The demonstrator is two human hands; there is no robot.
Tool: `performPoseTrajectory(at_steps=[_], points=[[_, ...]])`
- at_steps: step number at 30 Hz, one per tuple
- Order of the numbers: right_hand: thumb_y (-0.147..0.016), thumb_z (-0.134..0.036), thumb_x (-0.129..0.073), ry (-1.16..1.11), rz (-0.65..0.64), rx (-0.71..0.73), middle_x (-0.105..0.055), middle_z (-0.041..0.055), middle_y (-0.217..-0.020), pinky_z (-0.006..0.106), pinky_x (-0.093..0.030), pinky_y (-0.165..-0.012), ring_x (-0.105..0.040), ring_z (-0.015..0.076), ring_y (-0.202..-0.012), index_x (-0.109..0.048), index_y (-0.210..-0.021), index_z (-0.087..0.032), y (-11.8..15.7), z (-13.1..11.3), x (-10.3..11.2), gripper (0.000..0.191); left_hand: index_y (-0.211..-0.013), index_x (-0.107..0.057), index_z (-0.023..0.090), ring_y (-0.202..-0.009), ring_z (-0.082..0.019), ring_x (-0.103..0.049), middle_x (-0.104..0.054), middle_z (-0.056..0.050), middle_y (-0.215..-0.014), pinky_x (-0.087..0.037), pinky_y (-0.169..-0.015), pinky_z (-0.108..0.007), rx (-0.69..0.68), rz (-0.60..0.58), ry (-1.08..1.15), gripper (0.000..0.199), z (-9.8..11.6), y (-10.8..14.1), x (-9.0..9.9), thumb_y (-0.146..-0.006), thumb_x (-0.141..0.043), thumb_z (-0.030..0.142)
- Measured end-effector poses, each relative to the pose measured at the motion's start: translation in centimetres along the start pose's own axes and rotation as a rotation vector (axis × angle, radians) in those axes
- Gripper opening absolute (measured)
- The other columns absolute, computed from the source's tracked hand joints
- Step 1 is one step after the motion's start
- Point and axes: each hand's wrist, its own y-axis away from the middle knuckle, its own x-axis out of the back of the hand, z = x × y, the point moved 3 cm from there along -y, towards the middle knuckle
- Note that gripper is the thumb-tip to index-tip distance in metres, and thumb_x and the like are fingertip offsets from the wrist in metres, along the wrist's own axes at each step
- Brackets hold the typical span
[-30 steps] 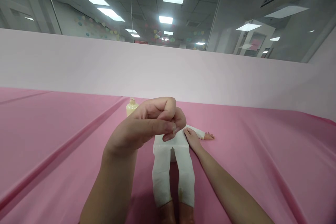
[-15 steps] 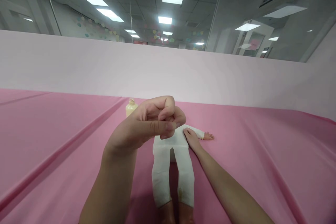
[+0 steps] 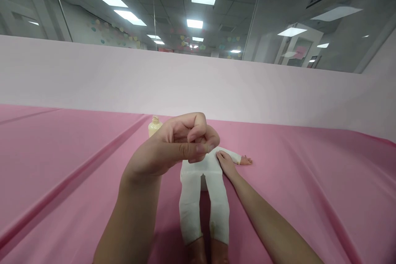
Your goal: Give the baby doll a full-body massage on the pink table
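Observation:
A baby doll (image 3: 202, 167) in a white long-sleeved top and white trousers lies on its back on a pink covering, its bare feet towards me. My left hand (image 3: 182, 140) is raised over its upper body with the fingers curled and thumb and fingertips pinched together. Whatever may be in that pinch is too small or hidden to make out. This hand blocks the doll's head and one of its arms from sight. My right hand (image 3: 226, 163) is closed against the side of the doll's torso, below its outstretched arm (image 3: 246, 160).
Behind my left wrist stands a pale yellow bottle (image 3: 154, 126), partly hidden. The pink covering (image 3: 293, 181) has long raised folds on both sides. A white low wall (image 3: 123, 78) runs along the back, with glass panes (image 3: 173, 12) reflecting ceiling lights above it.
Almost nothing differs. The thumb and fingertips of my left hand have shifted very slightly to the right; my right hand and the doll have stayed put.

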Motion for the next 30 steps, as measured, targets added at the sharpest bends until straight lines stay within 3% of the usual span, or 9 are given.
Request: performPoseTrajectory(at_steps=[10, 19, 30], points=[[-0.091, -0.038, -0.050, 0.007, -0.009, -0.001, -0.055, 0.0009, -0.072, 0.026, -0.041, -0.063, -0.048, 0.0119, -0.064, -0.057, -0.073, -0.013, -0.03, 0.59, -0.09, 0.031, -0.071, -0.030, 0.018, -0.056, -0.005, -0.032, -0.044, 0.001, -0.072, -0.027, -0.049, -0.018, -0.003, -0.003, 0.079, 0.030, -0.05, 0.16, 0.09, -0.082, -0.058, 0.016], [-0.094, -0.037, -0.053, 0.022, 0.025, 0.029, -0.057, 0.0075, -0.112, 0.036, -0.053, -0.082, -0.059, 0.0187, -0.095, -0.057, -0.114, -0.014, -0.03, 0.21, -0.12, 0.030, -0.071, -0.034, 0.017, -0.057, -0.005, -0.036, -0.049, 0.000, -0.075, -0.029, -0.051, -0.018, -0.006, -0.015, 0.124, 0.024, -0.04, 0.13, 0.09, -0.082, -0.055, 0.011], [-0.095, -0.037, -0.052, 0.043, 0.053, 0.049, -0.056, 0.0081, -0.117, 0.037, -0.053, -0.085, -0.058, 0.0194, -0.099, -0.057, -0.115, -0.016, -0.02, 0.04, -0.12, 0.029, -0.073, -0.035, 0.017, -0.061, -0.007, -0.039, -0.049, -0.001, -0.073, -0.031, -0.051, -0.017, -0.029, -0.022, 0.101, 0.023, -0.27, 0.07, 0.31, -0.082, -0.057, 0.015]])
